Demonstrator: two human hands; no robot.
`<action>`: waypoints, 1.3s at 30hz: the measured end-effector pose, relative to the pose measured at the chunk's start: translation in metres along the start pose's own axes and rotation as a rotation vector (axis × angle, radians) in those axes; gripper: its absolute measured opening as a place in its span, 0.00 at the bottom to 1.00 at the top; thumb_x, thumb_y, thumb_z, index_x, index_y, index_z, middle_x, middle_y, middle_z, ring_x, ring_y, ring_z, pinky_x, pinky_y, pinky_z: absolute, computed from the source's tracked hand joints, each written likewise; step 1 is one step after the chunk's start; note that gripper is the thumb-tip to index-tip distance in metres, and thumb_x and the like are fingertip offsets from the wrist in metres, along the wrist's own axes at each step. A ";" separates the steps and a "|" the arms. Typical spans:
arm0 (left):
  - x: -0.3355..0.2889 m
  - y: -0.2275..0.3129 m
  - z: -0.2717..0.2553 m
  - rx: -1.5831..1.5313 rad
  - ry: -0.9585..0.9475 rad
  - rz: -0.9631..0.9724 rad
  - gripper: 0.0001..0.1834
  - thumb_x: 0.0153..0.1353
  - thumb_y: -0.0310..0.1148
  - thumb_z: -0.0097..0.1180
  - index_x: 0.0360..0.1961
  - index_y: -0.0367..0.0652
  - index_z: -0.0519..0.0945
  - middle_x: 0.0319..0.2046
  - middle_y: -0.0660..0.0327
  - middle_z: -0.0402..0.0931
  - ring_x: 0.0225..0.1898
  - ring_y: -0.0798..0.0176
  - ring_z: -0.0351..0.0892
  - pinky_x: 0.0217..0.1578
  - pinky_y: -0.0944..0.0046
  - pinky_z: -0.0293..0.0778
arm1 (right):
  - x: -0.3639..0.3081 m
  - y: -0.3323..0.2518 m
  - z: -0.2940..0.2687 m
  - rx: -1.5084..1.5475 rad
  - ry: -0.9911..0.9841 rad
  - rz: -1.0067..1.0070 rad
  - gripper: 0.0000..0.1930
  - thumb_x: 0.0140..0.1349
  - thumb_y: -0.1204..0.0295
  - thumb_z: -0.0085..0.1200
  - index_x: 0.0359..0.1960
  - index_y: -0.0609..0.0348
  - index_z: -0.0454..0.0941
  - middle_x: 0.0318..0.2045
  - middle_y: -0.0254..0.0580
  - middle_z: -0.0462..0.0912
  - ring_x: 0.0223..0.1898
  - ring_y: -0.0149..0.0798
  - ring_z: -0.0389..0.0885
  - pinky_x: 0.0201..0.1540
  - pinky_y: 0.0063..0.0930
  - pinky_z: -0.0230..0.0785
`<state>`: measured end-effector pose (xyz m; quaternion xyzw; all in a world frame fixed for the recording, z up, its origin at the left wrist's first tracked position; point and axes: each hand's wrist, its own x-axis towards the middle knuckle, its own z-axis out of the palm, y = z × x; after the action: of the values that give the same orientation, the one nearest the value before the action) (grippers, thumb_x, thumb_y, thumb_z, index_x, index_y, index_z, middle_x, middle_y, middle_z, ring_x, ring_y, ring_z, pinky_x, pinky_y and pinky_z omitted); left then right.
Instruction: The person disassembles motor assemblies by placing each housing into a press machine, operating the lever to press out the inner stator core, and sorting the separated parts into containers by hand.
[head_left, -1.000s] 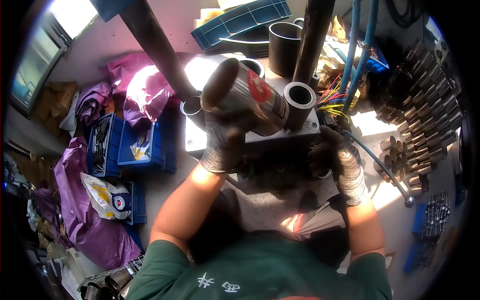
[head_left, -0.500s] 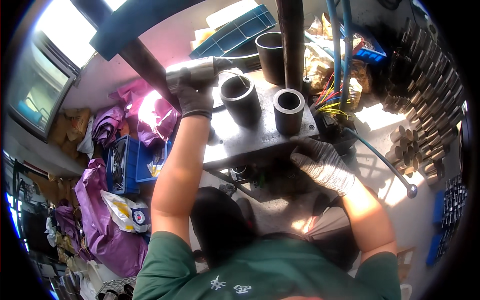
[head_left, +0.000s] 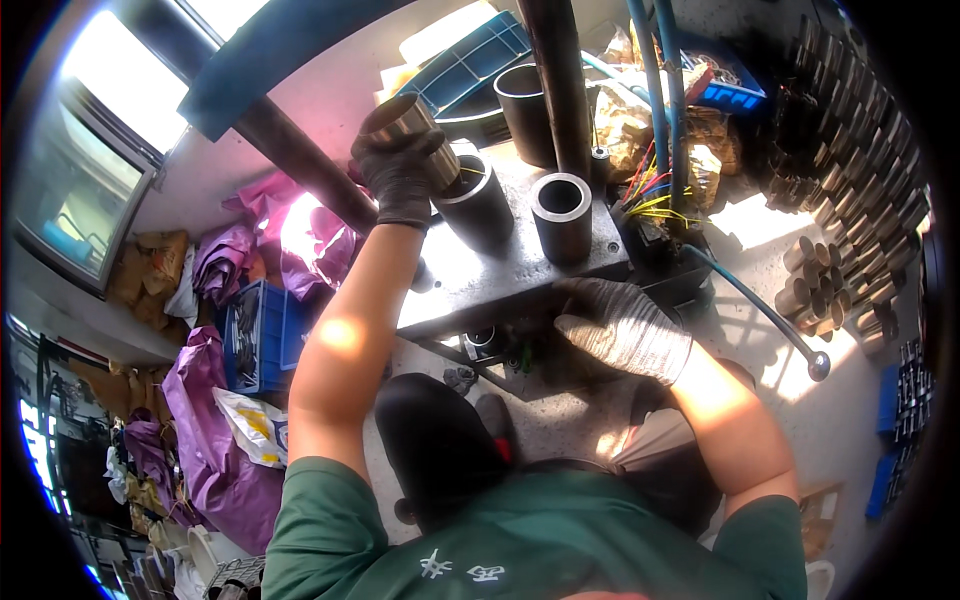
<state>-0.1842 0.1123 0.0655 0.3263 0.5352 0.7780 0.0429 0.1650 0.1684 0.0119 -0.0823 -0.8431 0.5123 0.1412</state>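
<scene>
Head view: left hand (head_left: 398,172) holds a metal sleeve (head_left: 412,128) above the dark cylinder (head_left: 474,200).

My left hand (head_left: 400,170) is gloved and closed in a grip, arm stretched far forward. My right hand (head_left: 620,325), also gloved, lies palm down, fingers curled, elbow bent.

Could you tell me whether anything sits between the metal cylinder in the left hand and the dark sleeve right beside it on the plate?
Nothing visible does. The left hand holds the metal cylinder tilted against the dark sleeve.
</scene>
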 end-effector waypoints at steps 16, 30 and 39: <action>-0.009 0.002 0.009 -0.236 -0.229 -0.174 0.29 0.47 0.13 0.72 0.52 0.38 0.82 0.42 0.54 0.86 0.40 0.55 0.88 0.45 0.56 0.87 | 0.000 -0.015 -0.004 -0.147 -0.061 -0.004 0.20 0.68 0.63 0.60 0.60 0.56 0.81 0.50 0.57 0.86 0.54 0.58 0.84 0.59 0.45 0.77; -0.022 -0.019 0.003 0.220 -0.113 -0.042 0.47 0.48 0.20 0.77 0.66 0.47 0.61 0.58 0.52 0.73 0.59 0.49 0.77 0.55 0.50 0.83 | 0.003 -0.005 0.002 -0.131 -0.021 -0.017 0.26 0.65 0.66 0.65 0.63 0.60 0.78 0.49 0.58 0.86 0.55 0.57 0.85 0.61 0.44 0.76; -0.036 -0.031 -0.021 0.054 -0.132 -0.187 0.44 0.56 0.25 0.75 0.69 0.43 0.61 0.58 0.52 0.73 0.60 0.52 0.76 0.56 0.53 0.82 | 0.060 0.104 -0.016 -0.134 0.534 0.094 0.52 0.54 0.65 0.76 0.77 0.67 0.57 0.70 0.62 0.71 0.74 0.56 0.67 0.78 0.43 0.57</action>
<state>-0.1760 0.0931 0.0179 0.3263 0.5801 0.7327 0.1418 0.1127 0.2468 -0.0644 -0.2628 -0.8033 0.4215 0.3286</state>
